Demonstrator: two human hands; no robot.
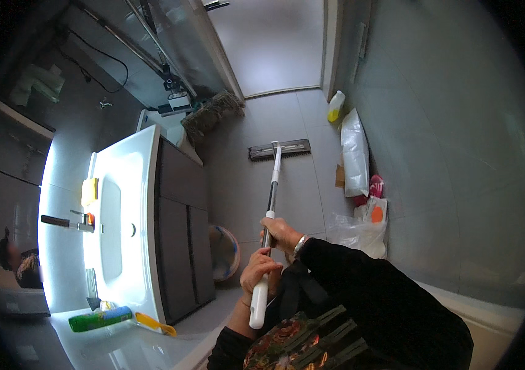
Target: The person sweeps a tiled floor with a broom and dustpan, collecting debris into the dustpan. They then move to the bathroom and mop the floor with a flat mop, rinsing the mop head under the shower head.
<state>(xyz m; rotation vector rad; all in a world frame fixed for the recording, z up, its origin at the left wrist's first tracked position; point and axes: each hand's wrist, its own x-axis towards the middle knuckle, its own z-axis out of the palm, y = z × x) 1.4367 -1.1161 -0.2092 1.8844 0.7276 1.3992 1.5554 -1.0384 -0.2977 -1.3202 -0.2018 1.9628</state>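
Observation:
Both hands are wrapped around the pole of a flat mop (272,192). My left hand (259,272) grips it low, just above the white plastic handle end (259,305). Farther up the pole, below its white collar, my right hand (282,232) holds on; a silver bracelet (300,245) circles that wrist. The wide rectangular mop head (279,150) lies on the grey tiled floor (239,194), its dark pad fringe showing along the near edge. The palms and some fingers are hidden behind the pole.
A washbasin cabinet (181,222) stands left, with a basin (112,226) lit brightly. Behind it, a shaggy mop pad (211,115) hangs over a white tub (165,122). A bottle (335,106), a silvery package (354,152) and plastic bags (359,231) line the right wall. A round bucket (223,253) sits beside the cabinet.

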